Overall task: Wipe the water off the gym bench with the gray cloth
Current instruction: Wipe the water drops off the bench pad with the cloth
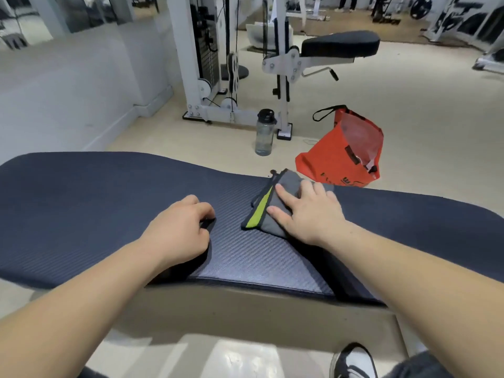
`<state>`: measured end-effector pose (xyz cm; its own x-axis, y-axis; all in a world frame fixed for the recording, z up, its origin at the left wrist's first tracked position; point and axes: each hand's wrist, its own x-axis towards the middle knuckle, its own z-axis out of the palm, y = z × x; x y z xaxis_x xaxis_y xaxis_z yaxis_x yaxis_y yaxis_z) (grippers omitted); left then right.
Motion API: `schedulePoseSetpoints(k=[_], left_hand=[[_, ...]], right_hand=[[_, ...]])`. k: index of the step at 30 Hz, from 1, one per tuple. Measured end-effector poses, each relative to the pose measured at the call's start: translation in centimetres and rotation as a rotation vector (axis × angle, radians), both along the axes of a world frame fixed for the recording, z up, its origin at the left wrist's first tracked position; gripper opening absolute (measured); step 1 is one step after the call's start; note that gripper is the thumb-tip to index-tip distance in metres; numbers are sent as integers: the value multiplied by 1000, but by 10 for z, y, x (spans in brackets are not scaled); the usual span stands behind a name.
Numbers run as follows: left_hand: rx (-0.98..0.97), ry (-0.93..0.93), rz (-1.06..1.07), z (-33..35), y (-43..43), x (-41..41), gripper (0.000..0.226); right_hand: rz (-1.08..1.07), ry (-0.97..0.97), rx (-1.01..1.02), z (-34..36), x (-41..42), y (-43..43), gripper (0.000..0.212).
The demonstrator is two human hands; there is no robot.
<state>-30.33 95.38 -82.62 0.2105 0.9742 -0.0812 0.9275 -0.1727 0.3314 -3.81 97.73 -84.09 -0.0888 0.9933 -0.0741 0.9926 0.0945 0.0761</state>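
Gray cloth (283,203), folded with a lime stripe, lies on the dark padded desk (109,208) under the right hand (308,214), fingers spread flat. Left hand (177,233) rests beside it, fingers curled. Beyond, on the floor, stand a water bottle (264,133) and an orange bag (346,151).

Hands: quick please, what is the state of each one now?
Left hand: curled, resting on the bench, holding nothing.
Right hand: open, pressed flat on the gray cloth.
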Motion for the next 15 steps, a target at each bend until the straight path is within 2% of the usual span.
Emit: schedulePoseSetpoints(k=[3,6,11,15], left_hand=[[-6,-48,-55,-2,12,-6,35],[-6,-80,-54,-6,16,-32,34],[5,-129,56,-10,14,-88,33],[12,-143,119,-12,5,-118,33]], right_hand=[[-222,25,116,-8,27,18,75],[-256,19,247,-16,18,23,67],[-178,43,268,-19,-51,47,63],[47,61,283,-22,-136,49,62]])
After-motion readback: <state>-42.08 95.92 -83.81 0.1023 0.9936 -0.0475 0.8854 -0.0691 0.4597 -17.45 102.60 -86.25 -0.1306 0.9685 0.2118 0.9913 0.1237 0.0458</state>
